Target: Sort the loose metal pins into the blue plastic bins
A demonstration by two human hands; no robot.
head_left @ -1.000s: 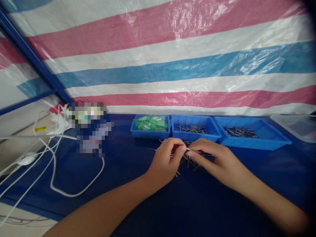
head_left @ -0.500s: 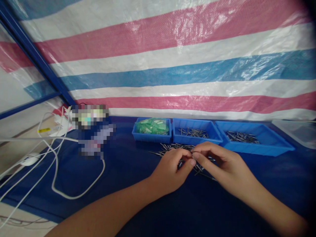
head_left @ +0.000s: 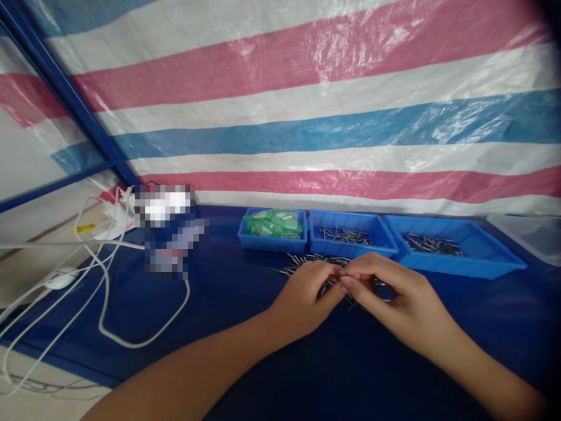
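Note:
A loose heap of thin metal pins (head_left: 313,259) lies on the dark blue table cover (head_left: 228,292), just in front of the blue bins. My left hand (head_left: 302,301) and my right hand (head_left: 390,292) meet over the heap, fingertips pinched together. Something small sits between the fingertips, too small to name, and the hands hide part of the heap. Behind them stand three blue bins: the left one (head_left: 272,237) holds green packets, the middle one (head_left: 350,240) and the right one (head_left: 456,254) hold more metal pins.
White cables (head_left: 103,304) loop over the table's left part, beside a blurred-out object (head_left: 169,228). A clear plastic tray (head_left: 532,237) stands at the far right. A striped pink, white and blue tarp (head_left: 307,117) forms the back wall, with a blue frame post (head_left: 65,93) at left.
The view has shifted a little, so the bins sit slightly lower and to the right. My two hands stay pinched together over the pin heap, the fingertips drawn closer.

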